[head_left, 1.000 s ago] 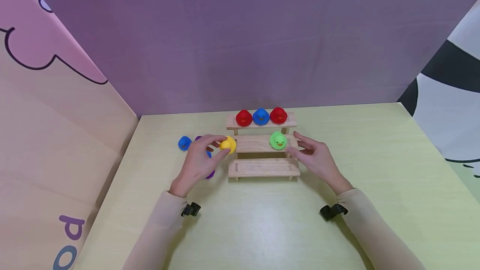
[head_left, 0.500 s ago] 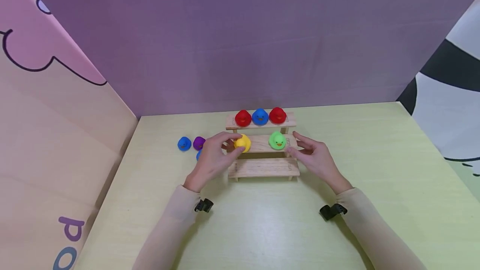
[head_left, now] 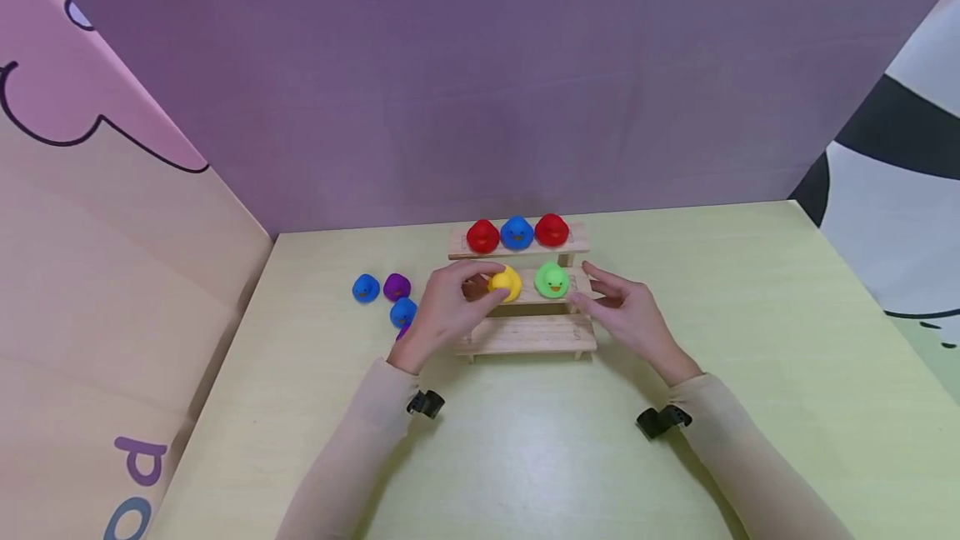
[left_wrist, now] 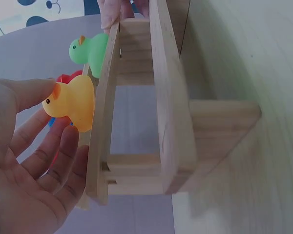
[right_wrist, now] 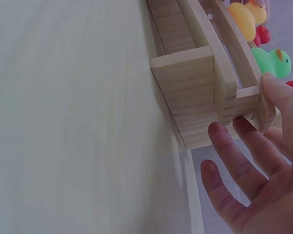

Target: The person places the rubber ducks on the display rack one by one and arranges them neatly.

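My left hand (head_left: 444, 305) pinches a yellow rubber duck (head_left: 510, 283) between thumb and fingers at the middle step of a three-tier wooden rack (head_left: 534, 336). In the left wrist view, the yellow duck (left_wrist: 77, 103) is at the edge of that step. A green rubber duck (head_left: 552, 281) sits to its right on the same tier. My right hand (head_left: 636, 319) holds the rack's right end. The right wrist view shows its thumb (right_wrist: 278, 92) on the middle step's edge near the green duck, with fingertips below at the end.
On the top tier stand a red duck (head_left: 482, 237), a blue duck (head_left: 517, 233) and another red duck (head_left: 552, 230). Left of the rack, blue and purple ducks (head_left: 397, 287) lie on the pale table (head_left: 525, 457); my left hand partly covers one. A purple wall (head_left: 480, 90) rises behind.
My left hand has carried the yellow duck rightward, from the rack's left end to over the middle step, near the green duck. My right hand has stayed at the rack's right end.
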The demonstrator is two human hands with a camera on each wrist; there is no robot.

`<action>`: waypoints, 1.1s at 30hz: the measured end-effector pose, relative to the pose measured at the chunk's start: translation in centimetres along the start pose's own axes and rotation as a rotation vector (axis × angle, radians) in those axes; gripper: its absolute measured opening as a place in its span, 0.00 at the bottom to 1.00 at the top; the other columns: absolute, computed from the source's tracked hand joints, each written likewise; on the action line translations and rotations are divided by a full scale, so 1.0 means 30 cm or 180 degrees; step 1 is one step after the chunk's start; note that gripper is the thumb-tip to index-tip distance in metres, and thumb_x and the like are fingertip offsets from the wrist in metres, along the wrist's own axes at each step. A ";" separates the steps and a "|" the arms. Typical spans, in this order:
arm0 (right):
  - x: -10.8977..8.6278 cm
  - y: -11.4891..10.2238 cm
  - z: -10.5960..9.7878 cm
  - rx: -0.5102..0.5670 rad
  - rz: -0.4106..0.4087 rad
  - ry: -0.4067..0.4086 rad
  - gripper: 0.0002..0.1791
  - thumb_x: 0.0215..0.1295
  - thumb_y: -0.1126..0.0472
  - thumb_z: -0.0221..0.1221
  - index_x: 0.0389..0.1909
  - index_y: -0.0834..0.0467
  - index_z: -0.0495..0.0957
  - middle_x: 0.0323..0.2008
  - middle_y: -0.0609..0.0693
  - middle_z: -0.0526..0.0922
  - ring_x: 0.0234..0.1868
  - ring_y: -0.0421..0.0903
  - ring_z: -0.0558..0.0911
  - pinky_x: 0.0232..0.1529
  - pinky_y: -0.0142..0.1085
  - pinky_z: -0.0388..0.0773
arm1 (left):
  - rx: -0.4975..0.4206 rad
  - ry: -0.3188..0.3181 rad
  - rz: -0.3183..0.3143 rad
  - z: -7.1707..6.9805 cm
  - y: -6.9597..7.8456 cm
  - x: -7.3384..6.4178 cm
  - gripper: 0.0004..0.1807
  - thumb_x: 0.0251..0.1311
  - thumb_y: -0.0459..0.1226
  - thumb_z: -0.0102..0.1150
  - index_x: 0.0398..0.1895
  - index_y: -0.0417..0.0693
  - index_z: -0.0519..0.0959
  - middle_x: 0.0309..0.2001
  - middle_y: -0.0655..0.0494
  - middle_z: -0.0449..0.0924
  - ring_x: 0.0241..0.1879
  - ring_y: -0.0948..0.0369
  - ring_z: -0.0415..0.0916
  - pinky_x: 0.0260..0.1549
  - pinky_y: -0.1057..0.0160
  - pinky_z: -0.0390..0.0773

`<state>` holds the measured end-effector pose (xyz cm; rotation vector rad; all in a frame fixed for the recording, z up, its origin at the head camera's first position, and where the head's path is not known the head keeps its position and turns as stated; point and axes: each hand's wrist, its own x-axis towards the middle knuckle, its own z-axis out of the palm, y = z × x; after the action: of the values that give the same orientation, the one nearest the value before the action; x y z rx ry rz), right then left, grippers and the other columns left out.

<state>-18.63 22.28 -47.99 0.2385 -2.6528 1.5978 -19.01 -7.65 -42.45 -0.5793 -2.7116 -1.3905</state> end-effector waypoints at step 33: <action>0.000 0.001 0.004 -0.0111 -0.0014 0.0011 0.38 0.72 0.49 0.69 0.77 0.58 0.71 0.68 0.64 0.80 0.54 0.63 0.90 0.44 0.19 0.80 | 0.0073 -0.0027 0.0023 0.060 0.035 0.044 0.20 0.66 0.42 0.74 0.60 0.52 0.87 0.48 0.57 0.88 0.42 0.60 0.79 0.42 0.66 0.82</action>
<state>-18.63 22.17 -48.07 0.2397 -2.6730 1.5478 -19.64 -5.27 -42.43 -0.5942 -2.7254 -1.3565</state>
